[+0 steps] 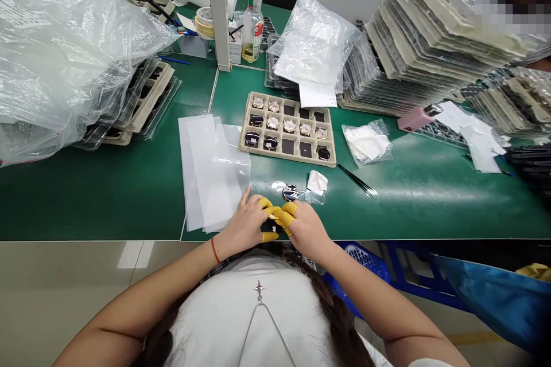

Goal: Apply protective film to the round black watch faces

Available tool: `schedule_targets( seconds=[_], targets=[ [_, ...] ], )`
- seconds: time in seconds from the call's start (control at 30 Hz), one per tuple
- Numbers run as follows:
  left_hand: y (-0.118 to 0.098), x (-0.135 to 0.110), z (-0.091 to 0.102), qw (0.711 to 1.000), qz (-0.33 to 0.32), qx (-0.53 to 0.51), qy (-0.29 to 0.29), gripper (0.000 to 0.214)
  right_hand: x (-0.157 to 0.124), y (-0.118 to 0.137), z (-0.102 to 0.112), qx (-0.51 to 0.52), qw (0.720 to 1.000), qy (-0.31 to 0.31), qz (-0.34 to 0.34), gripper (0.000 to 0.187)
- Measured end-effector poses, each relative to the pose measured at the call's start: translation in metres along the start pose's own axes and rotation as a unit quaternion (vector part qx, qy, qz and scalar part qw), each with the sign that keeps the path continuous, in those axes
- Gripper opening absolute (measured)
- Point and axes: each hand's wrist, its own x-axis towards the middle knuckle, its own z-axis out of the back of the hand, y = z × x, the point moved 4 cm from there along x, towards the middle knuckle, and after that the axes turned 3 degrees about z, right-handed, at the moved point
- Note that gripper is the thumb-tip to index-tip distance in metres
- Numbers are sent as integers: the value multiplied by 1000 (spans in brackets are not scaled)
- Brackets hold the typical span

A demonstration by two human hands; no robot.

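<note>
My left hand [243,223] and my right hand [306,228] meet at the table's front edge, yellow finger cots on several fingertips. Between them they pinch a small dark round piece [274,226], mostly covered by the fingers; a thin white bit shows at the fingertips. Just beyond the fingers lies a round dark watch-like disc [290,192] with a shiny face. To its right is a folded white cloth [317,182] near a scrap of clear film. Farther back, a beige compartment tray [287,156] holds rose-gold watch-like cases and dark round pieces.
Translucent sheets [198,172] lie left of my hands. Black tweezers [357,180] and a bagged white cloth [367,142] are to the right. Tall tray stacks [430,34], a glass bottle [253,26] and a post [218,11] stand behind; a big plastic bag [77,51] covers trays at left.
</note>
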Motion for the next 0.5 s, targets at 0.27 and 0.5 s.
schedule_targets(
  seconds=[0.27, 0.5],
  targets=[
    [-9, -2, -4, 999, 23, 42, -6, 37, -28, 26, -25, -37, 995, -72, 66, 25],
    [-12, -5, -5, 998, 18, 60, -11, 43, -32, 10, -16, 74, 993, -86, -17, 28]
  ],
)
